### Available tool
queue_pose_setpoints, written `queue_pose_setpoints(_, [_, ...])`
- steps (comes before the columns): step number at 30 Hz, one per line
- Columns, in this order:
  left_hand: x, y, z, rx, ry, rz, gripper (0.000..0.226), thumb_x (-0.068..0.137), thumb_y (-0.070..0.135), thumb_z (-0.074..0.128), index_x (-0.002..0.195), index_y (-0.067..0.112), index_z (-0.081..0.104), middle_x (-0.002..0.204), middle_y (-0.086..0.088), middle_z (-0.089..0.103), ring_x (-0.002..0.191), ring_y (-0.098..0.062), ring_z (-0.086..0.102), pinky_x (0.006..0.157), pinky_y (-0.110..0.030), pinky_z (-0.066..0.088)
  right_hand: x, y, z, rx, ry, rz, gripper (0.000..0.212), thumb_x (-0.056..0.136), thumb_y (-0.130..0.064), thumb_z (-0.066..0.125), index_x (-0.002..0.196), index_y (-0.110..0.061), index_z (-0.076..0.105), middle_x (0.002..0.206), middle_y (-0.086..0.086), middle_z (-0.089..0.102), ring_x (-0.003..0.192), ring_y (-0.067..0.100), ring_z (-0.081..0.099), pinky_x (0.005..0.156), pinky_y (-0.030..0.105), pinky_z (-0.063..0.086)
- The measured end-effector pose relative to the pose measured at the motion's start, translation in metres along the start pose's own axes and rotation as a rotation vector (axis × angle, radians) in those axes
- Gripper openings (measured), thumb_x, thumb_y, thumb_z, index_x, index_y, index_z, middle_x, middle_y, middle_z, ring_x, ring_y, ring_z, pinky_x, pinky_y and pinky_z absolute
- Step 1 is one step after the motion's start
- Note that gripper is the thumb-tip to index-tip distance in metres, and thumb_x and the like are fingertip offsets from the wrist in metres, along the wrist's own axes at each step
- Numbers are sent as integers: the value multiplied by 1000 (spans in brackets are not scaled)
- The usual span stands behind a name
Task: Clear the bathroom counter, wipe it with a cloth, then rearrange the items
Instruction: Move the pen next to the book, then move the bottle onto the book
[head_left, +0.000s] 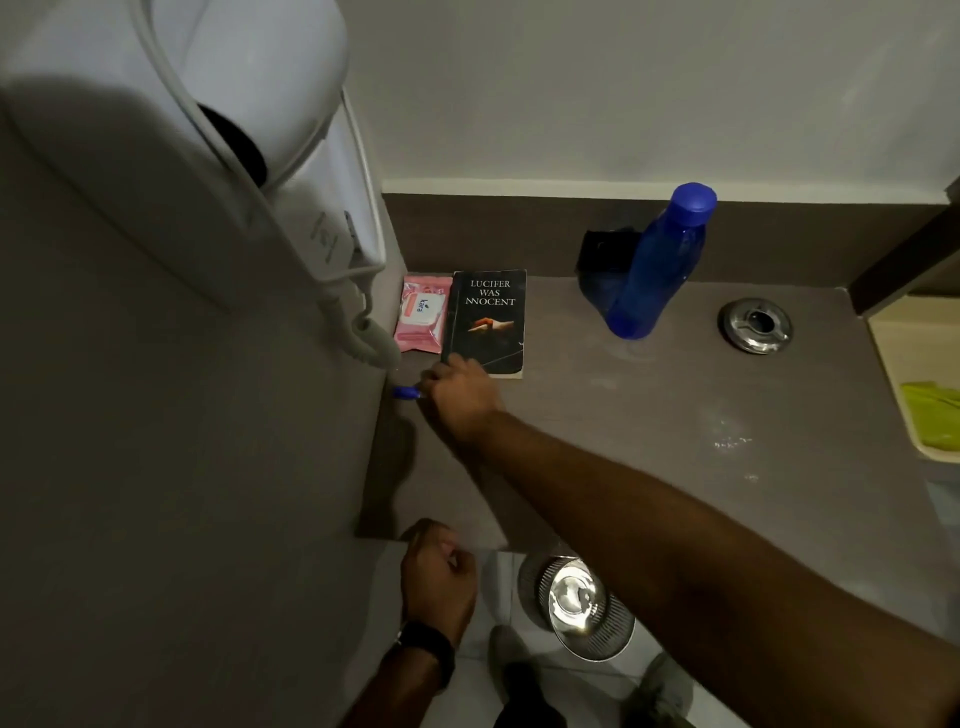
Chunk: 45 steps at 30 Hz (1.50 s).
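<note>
On the grey counter (649, 415), a black book (488, 322) lies flat near the left wall, with a pink wipes packet (422, 322) beside it on its left. My right hand (460, 400) reaches across to the counter's left side, fingers closed on a small blue pen (406, 393) just below the book's corner. My left hand (436, 582) hangs below the counter's front edge, fingers curled with nothing visible in them. A blue bottle (660, 265) stands upright at the back, with a dark object (602, 249) behind it.
A white wall-mounted hair dryer (218, 135) with a coiled cord hangs over the left side. A metal ring fitting (756, 326) sits in the counter at the right. A green cloth (932, 421) lies in the basin at far right. A steel bin (582, 608) stands on the floor.
</note>
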<state>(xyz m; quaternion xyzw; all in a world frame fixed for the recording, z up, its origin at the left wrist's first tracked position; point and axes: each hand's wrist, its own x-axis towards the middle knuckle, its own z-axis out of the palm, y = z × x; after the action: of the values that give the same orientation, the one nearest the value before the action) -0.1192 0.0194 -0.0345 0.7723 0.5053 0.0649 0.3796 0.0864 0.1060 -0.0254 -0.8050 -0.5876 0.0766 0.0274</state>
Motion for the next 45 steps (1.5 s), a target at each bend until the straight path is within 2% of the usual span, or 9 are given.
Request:
queue_pose_setpoints(9, [-6, -15, 12, 64, 19, 27, 14, 74, 1, 67, 83, 11, 70, 94, -13, 70, 90, -30, 65, 85, -27, 44, 14, 7, 15, 43, -2, 67, 33, 101, -24, 68, 133, -18, 67, 135, 7, 67, 128, 26, 58, 110, 41, 47])
queue_pose_setpoints(15, [12, -6, 12, 81, 2, 50, 19, 68, -1, 69, 65, 15, 59, 72, 1, 62, 73, -21, 60, 70, -18, 37, -8, 24, 2, 615, 104, 200, 28, 105, -19, 61, 131, -13, 70, 126, 10, 72, 116, 26, 67, 102, 40, 55])
queue_pose_setpoints(19, [28, -1, 9, 11, -18, 10, 19, 67, -3, 69, 70, 13, 60, 71, -3, 61, 69, -25, 61, 68, -37, 55, -51, 52, -4, 761, 221, 232, 27, 106, -25, 60, 129, -17, 71, 121, 4, 75, 110, 17, 70, 99, 34, 58])
queue_pose_setpoints(26, [47, -3, 8, -32, -15, -30, 25, 67, -8, 65, 70, 15, 55, 68, -5, 56, 65, -27, 58, 67, -45, 55, -125, 146, -14, 760, 333, 501, 13, 105, -20, 63, 114, -29, 68, 102, -25, 62, 92, -8, 64, 87, 21, 55])
queue_pose_setpoints(29, [63, 3, 7, -66, -15, 1, 29, 69, -16, 61, 65, 11, 51, 67, -11, 53, 69, -38, 57, 71, -53, 52, -138, 181, -21, 807, 385, 693, 9, 104, -23, 66, 111, -30, 63, 101, -17, 64, 94, -2, 67, 82, 20, 56])
queue_pose_setpoints(34, [71, 12, 0, 40, 70, 68, 11, 69, -10, 72, 75, -2, 68, 71, -19, 66, 72, -37, 65, 72, -43, 54, -133, 224, -45, 816, 473, 865, 55, 94, -20, 80, 141, -15, 52, 126, 3, 62, 112, 22, 66, 95, 39, 61])
queue_pose_setpoints(37, [65, 10, -1, 114, -81, -63, 40, 71, 4, 78, 107, -4, 62, 106, -23, 60, 94, -40, 63, 88, -45, 52, -118, 237, -66, 835, 497, 867, 92, 84, -25, 90, 157, -13, 36, 148, 7, 52, 131, 20, 56, 110, 38, 53])
queue_pose_setpoints(40, [58, 8, 1, 225, -127, -103, 69, 68, 18, 85, 125, -1, 52, 126, -21, 45, 109, -40, 57, 99, -47, 48, -101, 245, -80, 851, 515, 814, 94, 81, -28, 92, 155, -13, 35, 152, 8, 53, 137, 26, 56, 114, 43, 52])
queue_pose_setpoints(45, [62, 15, 1, 281, -95, -99, 73, 62, 23, 90, 118, 1, 50, 121, -18, 45, 109, -34, 54, 102, -42, 43, -82, 244, -87, 898, 512, 825, 93, 81, -28, 92, 155, -17, 36, 154, 8, 56, 141, 32, 56, 115, 50, 50])
